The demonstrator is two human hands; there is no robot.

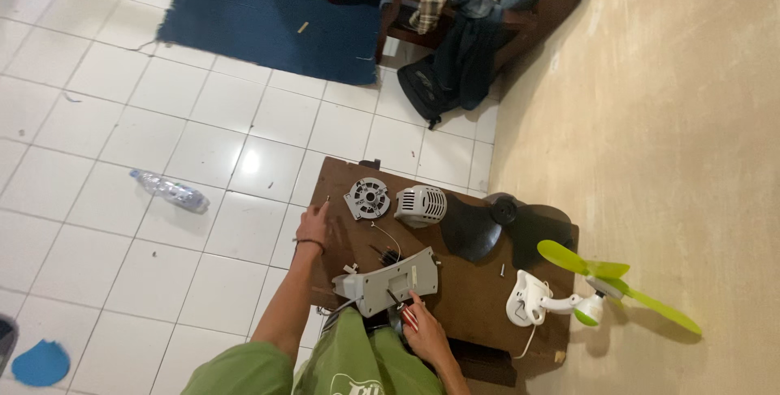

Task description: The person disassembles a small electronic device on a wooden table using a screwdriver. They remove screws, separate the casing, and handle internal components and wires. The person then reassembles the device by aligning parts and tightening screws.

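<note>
Right hand (424, 332) pinches thin red-handled tool (406, 312), tip against grey fan housing (390, 282) at near edge of brown table (471, 297). Left hand (313, 224) fingers spread, empty, reaching over far-left table edge near 1 small screw (327, 198). Housing looks like hard plastic: light, stiff, smooth; likely best held by long edges, away from trailing wires. Round motor plate (366, 198), vented white cover (422, 205), dark fan blade (471, 228), small green-bladed fan (585, 297) lie apart.
</note>
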